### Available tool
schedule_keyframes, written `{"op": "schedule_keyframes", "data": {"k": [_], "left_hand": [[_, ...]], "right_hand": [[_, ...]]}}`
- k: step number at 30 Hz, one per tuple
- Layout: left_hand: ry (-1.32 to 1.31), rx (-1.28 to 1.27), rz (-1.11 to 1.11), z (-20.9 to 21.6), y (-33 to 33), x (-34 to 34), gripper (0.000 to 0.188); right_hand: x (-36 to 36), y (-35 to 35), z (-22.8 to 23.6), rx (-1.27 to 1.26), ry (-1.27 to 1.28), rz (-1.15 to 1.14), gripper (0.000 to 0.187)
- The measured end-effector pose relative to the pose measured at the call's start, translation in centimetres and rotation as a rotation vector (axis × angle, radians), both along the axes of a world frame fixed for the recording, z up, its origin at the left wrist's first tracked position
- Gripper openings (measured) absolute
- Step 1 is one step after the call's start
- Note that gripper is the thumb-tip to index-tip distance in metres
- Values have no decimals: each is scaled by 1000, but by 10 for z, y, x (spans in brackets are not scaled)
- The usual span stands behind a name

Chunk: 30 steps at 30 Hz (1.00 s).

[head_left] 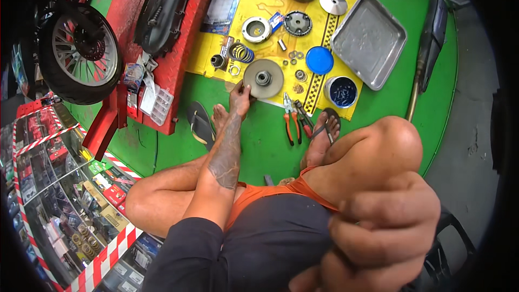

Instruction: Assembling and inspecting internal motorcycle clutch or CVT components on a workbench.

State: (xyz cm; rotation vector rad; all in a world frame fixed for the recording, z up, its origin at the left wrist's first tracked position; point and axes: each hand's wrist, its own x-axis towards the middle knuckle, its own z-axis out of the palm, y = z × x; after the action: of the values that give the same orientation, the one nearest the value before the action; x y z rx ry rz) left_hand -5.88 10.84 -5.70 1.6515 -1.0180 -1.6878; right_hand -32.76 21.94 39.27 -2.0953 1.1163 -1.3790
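Note:
My left hand (239, 99) reaches forward and grips the near-left edge of a round grey metal pulley disc (274, 82) with a raised hub. The disc lies on a yellow printed sheet (216, 57). Close to the camera, my right hand (384, 227) is raised with curled fingers; whatever may be inside it is hidden. Around the disc are a blue coil spring (241, 53), a silver ring-shaped part (256, 30), a dark variator-like plate (297, 23), a blue lid (319, 60) and an open tub of dark blue grease (343, 92).
A metal tray (370, 40) lies at the right of the sheet. Orange-handled pliers (292, 121) rest near my right foot. At left are a red ramp (121, 16), a spoked wheel (84, 54) and a glass showcase (59, 205). An exhaust (432, 43) lies far right.

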Motion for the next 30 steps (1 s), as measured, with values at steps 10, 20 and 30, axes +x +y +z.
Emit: {"op": "schedule_keyframes", "data": {"k": [10,20,30], "left_hand": [[-25,263,-320,46,-32,6,34],[-819,-914,-477,160,-97,-43,55],[-893,-613,-921,232,-87,-66,52]], "right_hand": [[9,-18,-16,216,191,-189,19],[-50,-23,-40,593,619,-223,36],[-56,-20,-38,553,485,-289,35]]}}
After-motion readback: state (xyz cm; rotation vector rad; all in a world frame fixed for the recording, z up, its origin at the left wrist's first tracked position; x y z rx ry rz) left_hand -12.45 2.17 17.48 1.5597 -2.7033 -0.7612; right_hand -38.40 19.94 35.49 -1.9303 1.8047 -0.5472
